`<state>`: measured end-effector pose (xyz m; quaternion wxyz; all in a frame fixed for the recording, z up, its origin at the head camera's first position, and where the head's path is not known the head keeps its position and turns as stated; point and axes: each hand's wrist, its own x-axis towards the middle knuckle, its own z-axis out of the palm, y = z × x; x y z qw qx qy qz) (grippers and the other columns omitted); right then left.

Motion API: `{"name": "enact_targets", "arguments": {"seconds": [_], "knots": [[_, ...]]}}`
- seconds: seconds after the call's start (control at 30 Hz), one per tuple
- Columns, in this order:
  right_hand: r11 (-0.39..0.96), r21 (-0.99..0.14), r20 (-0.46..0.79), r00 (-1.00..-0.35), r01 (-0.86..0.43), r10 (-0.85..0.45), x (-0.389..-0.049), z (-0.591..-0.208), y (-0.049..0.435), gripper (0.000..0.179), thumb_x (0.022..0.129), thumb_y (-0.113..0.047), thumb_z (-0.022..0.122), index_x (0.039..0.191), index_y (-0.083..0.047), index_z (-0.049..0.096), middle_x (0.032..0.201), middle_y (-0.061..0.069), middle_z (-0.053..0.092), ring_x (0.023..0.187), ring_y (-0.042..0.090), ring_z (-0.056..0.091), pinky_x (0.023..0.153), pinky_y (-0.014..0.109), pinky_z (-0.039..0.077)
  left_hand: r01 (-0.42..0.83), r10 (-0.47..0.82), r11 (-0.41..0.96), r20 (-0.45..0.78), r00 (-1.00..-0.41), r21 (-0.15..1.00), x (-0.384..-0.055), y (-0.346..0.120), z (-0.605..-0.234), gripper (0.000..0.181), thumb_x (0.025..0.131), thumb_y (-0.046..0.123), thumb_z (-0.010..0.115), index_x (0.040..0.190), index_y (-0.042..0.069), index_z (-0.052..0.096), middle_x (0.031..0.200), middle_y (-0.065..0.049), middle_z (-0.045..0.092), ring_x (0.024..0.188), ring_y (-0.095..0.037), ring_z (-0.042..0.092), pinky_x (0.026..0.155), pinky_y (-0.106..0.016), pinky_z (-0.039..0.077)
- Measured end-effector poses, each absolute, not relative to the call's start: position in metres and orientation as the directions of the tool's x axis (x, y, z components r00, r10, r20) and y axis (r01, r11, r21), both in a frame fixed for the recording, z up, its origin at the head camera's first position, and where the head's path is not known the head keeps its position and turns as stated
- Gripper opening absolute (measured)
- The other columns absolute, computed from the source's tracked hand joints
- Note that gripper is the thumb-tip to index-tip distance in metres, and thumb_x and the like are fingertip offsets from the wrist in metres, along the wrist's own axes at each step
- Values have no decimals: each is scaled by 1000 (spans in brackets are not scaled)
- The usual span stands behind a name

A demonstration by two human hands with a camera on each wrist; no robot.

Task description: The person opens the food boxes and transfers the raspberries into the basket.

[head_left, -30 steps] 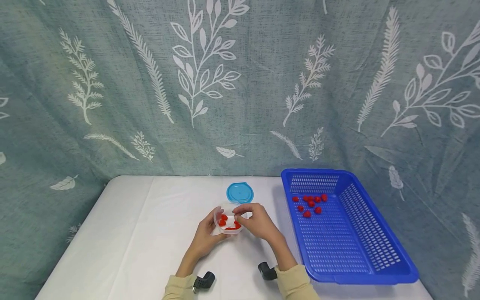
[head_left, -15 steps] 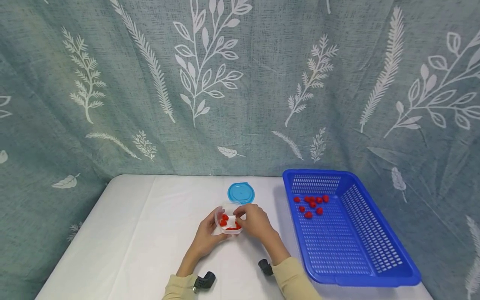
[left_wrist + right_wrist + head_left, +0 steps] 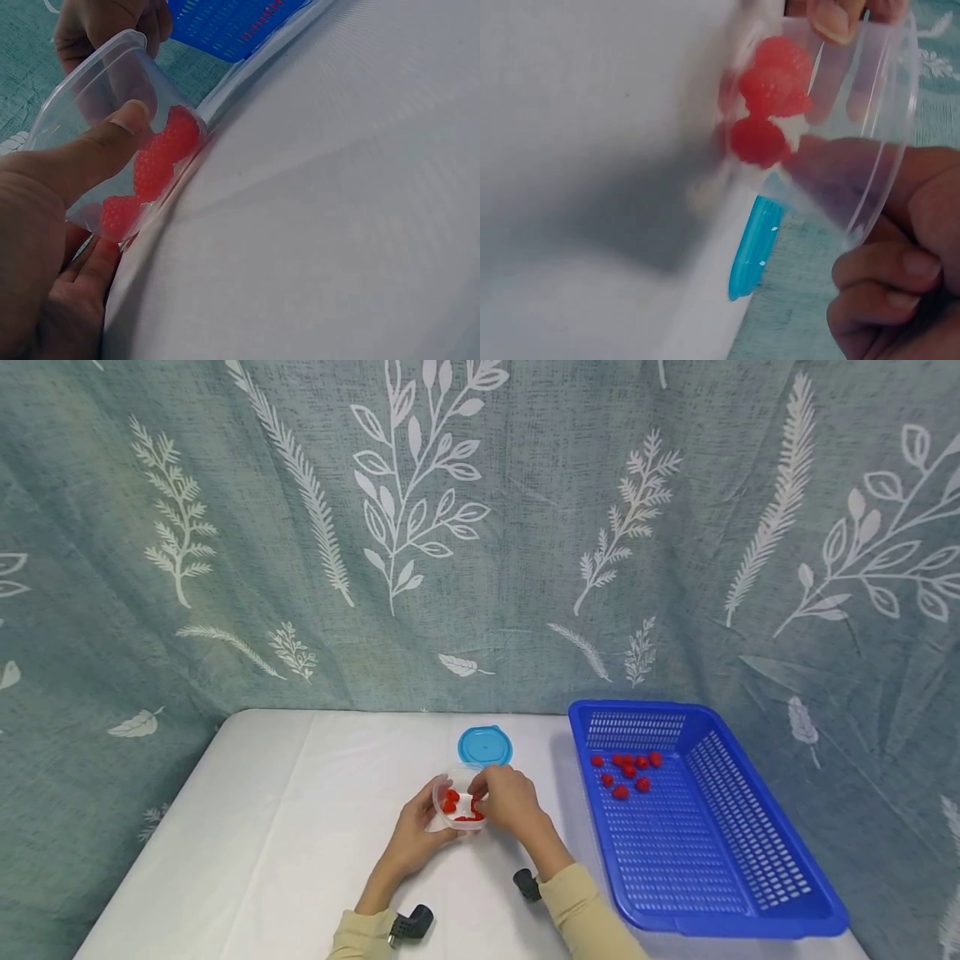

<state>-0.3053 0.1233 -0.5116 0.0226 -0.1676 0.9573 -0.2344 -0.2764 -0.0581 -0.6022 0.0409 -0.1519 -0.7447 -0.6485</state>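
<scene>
My left hand [image 3: 411, 837] grips a small clear plastic container [image 3: 468, 826] from the left, tilted on the white table. Its thumb lies along the wall in the left wrist view. Several red raspberries [image 3: 155, 169] lie inside along the base. My right hand [image 3: 512, 803] reaches over the rim, thumb and forefinger down inside. In the right wrist view those fingertips pinch a raspberry [image 3: 757, 142], seen through the clear wall, while the other fingers stay curled outside. Behind the container a round blue lid [image 3: 484, 746] lies flat.
A large blue slotted basket [image 3: 813, 893] stands at the right of the table, with several raspberries [image 3: 628, 771] grouped in its far left part. A green leaf-patterned curtain [image 3: 525, 568] hangs behind the table [image 3: 247, 852]. Small black devices sit on both wrists.
My right hand has dipped a little lower into the container, toward the raspberries at its right side. My left hand keeps its grip. The whole head view has shifted slightly.
</scene>
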Motion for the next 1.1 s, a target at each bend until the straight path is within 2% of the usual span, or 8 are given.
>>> {"name": "enact_targets", "arguments": {"seconds": [0.13,0.3,0.43,0.7,0.87,1.1], "knots": [[772,-577,-15,-942,-266,-336,-309,-514,129,17,83,-4,80,97,-13,80,89,-3,77,95,23,70,81,42,57,271,170,141,246,-954,952,-277,-58,-603,86,78,2,84,153,1,41,150,-17,53,144,-33,46,119,-41,35],[791,-563,-57,-943,-241,-328,-310,-515,128,23,84,-7,79,106,-13,80,101,1,78,103,26,70,87,48,57,270,169,148,245,-955,951,-277,-57,-602,87,78,3,85,154,2,41,150,-17,53,144,-33,45,118,-40,35],[822,-515,-69,-943,-245,-325,-309,-511,125,27,82,-6,81,108,-11,79,102,2,78,99,26,70,87,48,58,267,169,149,242,-955,952,-276,-56,-603,87,79,3,85,154,3,41,150,-17,52,144,-33,45,118,-40,35],[828,-496,-63,-941,-260,-333,-309,-510,123,24,80,-7,82,103,-12,80,85,-3,75,79,17,65,73,38,55,293,169,158,266,-949,943,-274,-58,-604,85,80,3,84,153,2,41,150,-18,53,143,-36,45,117,-38,37],[845,-466,-83,-938,-261,-336,-307,-509,120,21,82,-7,81,102,-13,81,87,-3,77,80,17,66,73,37,55,307,177,149,280,-943,940,-274,-58,-606,85,80,4,83,153,1,41,150,-20,52,144,-37,44,117,-36,37],[853,-448,-71,-940,-269,-334,-306,-510,118,14,83,-9,80,95,-16,83,93,0,78,79,18,64,70,35,53,288,169,153,262,-950,945,-275,-59,-605,86,79,4,84,154,2,41,152,-19,50,144,-35,44,118,-42,35]]}}
